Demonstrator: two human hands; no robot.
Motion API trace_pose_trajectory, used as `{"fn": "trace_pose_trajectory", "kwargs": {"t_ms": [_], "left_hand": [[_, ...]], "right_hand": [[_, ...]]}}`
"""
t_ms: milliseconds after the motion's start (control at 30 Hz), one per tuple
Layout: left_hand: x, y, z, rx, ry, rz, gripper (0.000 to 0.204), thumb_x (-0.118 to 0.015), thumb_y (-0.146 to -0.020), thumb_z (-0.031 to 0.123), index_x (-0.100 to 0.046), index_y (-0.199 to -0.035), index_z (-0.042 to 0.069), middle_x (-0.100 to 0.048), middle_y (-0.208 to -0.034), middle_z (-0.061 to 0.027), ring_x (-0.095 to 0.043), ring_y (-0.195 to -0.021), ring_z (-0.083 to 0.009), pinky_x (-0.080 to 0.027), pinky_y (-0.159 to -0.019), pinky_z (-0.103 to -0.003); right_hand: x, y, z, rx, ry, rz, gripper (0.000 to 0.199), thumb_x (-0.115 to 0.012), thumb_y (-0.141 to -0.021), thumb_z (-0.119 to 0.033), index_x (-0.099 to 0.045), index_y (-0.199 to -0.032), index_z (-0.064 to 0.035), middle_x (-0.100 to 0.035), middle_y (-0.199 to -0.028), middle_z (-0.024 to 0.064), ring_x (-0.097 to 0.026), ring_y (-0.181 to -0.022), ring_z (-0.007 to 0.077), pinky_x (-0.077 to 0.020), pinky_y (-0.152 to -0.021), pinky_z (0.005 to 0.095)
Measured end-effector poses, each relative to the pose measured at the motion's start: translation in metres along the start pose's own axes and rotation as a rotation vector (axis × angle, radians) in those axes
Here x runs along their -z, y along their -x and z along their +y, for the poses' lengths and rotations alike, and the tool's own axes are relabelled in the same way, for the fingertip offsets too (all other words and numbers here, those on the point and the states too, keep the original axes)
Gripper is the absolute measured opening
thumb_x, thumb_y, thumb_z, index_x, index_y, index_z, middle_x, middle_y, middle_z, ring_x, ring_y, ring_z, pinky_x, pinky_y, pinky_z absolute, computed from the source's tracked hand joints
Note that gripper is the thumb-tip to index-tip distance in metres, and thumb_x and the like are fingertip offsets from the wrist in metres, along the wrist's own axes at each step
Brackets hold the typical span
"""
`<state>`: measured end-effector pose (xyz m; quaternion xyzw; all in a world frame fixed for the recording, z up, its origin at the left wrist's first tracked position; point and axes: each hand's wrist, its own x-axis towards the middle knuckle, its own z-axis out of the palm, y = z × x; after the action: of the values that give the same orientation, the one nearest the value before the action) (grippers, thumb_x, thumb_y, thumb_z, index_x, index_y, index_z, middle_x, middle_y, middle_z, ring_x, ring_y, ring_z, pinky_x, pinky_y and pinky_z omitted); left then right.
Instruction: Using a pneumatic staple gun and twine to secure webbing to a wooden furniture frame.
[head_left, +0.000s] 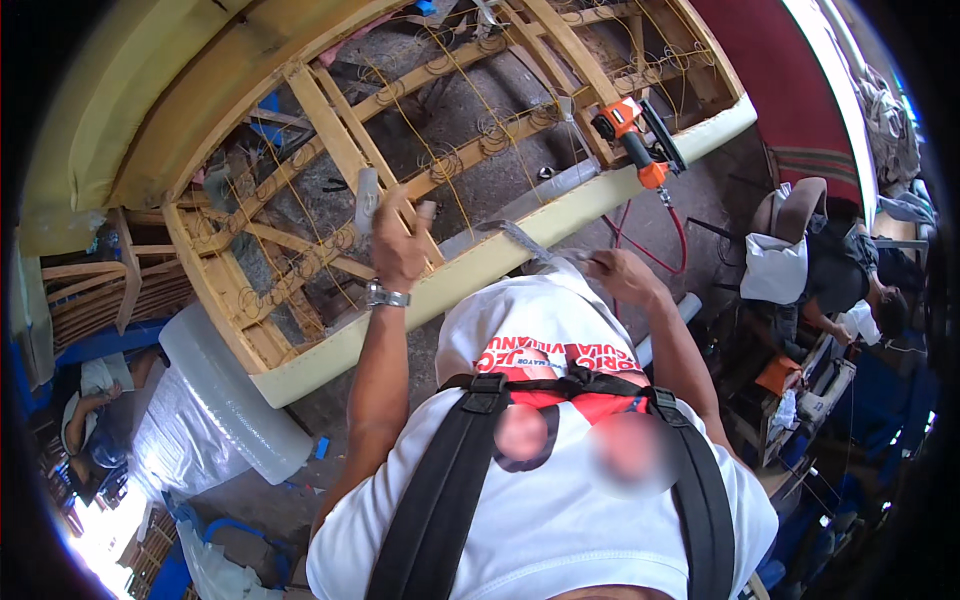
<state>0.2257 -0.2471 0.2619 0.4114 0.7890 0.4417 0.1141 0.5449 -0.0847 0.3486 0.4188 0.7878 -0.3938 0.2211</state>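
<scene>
A wooden seat frame (340, 130) strung with coil springs and yellow cords lies in front of me, with a cream padded rail (440, 285) along its near side. My left hand (400, 250) is closed above that rail. A pale grey, blunt-ended piece (367, 200) shows at its fingers; its kind is unclear. Pinched in my right hand (625, 277), close to my shirt, is the end of a grey fabric strip (525, 242) that runs onto the padded rail. An orange and black staple gun (635, 140) rests on the frame's right part, beyond my right hand.
A red air hose (683, 245) hangs from the staple gun. At left stands a large plastic-wrapped roll (225, 400). Yellow upholstered panels (150, 90) border the frame's far left; a dark red panel (800, 90) stands right. Other people sit at far left and right.
</scene>
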Motion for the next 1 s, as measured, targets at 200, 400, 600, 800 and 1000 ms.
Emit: {"fn": "trace_pose_trajectory", "kwargs": {"t_ms": [200, 400, 600, 800, 1000], "left_hand": [[-0.041, 0.023, 0.112, 0.009, 0.792, -0.718, 0.063, -0.059, -0.093, 0.048, -0.048, -0.132, 0.0, -0.058, -0.125, -0.0166, -0.058, -0.114, -0.0231, -0.045, -0.096, -0.035], [-0.032, 0.023, 0.101, 0.062, 0.527, -0.72, 0.045, -0.063, -0.094, 0.034, -0.054, -0.127, 0.003, -0.066, -0.095, -0.0098, -0.06, -0.091, -0.012, -0.049, -0.081, -0.028], [-0.052, 0.008, 0.118, 0.009, 0.636, -0.604, 0.038, -0.066, -0.091, 0.03, -0.059, -0.118, 0.005, -0.069, -0.093, -0.0178, -0.068, -0.083, -0.022, -0.052, -0.074, -0.034], [-0.109, -0.016, 0.114, 0.054, 0.388, -0.303, 0.021, -0.068, -0.09, 0.018, -0.068, -0.104, 0.003, -0.07, -0.092, -0.0099, -0.066, -0.083, -0.0158, -0.051, -0.073, -0.028], [-0.164, -0.085, 0.111, 0.274, 0.076, -0.102, 0.023, -0.062, -0.092, 0.023, -0.07, -0.101, 0.003, -0.071, -0.085, -0.012, -0.068, -0.076, -0.0212, -0.051, -0.069, -0.031]], "right_hand": [[-0.005, -0.028, -0.068, 0.534, -0.106, 0.036, 0.023, -0.056, -0.092, -0.022, -0.065, -0.101, -0.0024, -0.066, -0.093, 0.0218, -0.065, -0.088, 0.0376, -0.05, -0.077, 0.0431], [0.051, -0.02, -0.076, 0.418, 0.005, -0.028, 0.019, -0.06, -0.088, -0.013, -0.065, -0.102, -0.0018, -0.066, -0.085, 0.0184, -0.066, -0.078, 0.0309, -0.0497, -0.069, 0.0386], [0.03, -0.048, -0.045, 0.618, -0.08, 0.11, 0.021, -0.054, -0.088, -0.01, -0.067, -0.102, -0.0006, -0.068, -0.084, 0.0179, -0.066, -0.077, 0.0324, -0.0509, -0.07, 0.0386], [0.068, -0.098, 0.035, 0.426, -0.33, 0.066, 0.022, -0.057, -0.092, -0.018, -0.064, -0.107, -0.0028, -0.067, -0.084, 0.0161, -0.066, -0.078, 0.0328, -0.0509, -0.069, 0.0381], [0.099, -0.156, 0.149, 0.415, -0.215, 0.035, 0.022, -0.062, -0.091, -0.026, -0.061, -0.096, -0.0049, -0.057, -0.073, 0.0149, -0.057, -0.066, 0.0237, -0.0466, -0.063, 0.0355]]}}
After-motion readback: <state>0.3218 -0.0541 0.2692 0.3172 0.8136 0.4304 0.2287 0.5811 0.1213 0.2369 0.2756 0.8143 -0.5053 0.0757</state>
